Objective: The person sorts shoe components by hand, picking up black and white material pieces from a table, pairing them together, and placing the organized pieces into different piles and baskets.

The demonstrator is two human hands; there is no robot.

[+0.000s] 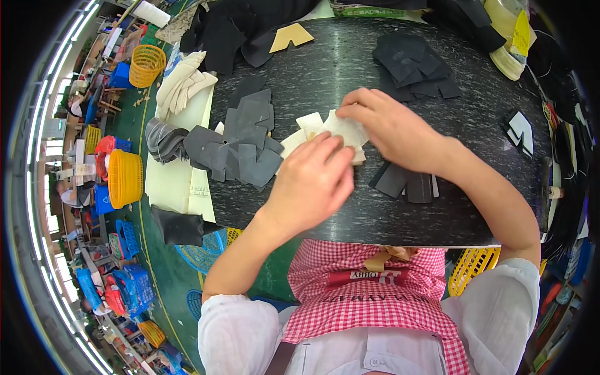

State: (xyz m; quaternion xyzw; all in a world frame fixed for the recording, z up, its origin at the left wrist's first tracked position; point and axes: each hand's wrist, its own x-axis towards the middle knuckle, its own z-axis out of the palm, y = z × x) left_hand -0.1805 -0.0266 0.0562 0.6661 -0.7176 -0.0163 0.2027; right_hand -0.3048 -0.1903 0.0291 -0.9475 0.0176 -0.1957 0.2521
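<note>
several flat cream cut pieces point(344, 128) lie overlapping near the middle of the black, white-flecked tabletop point(312, 69). the left hand point(309, 181), fingers loosely curled, covers their near edge; the right hand point(397, 128), half closed, touches the top one. whether either grips, i cannot tell. flat dark-grey cut pieces point(247, 128) overlap leftward.

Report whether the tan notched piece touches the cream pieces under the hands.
Apart. The head view shows dark speckled tabletop all the way between the tan notched piece and the cream pieces.
</note>
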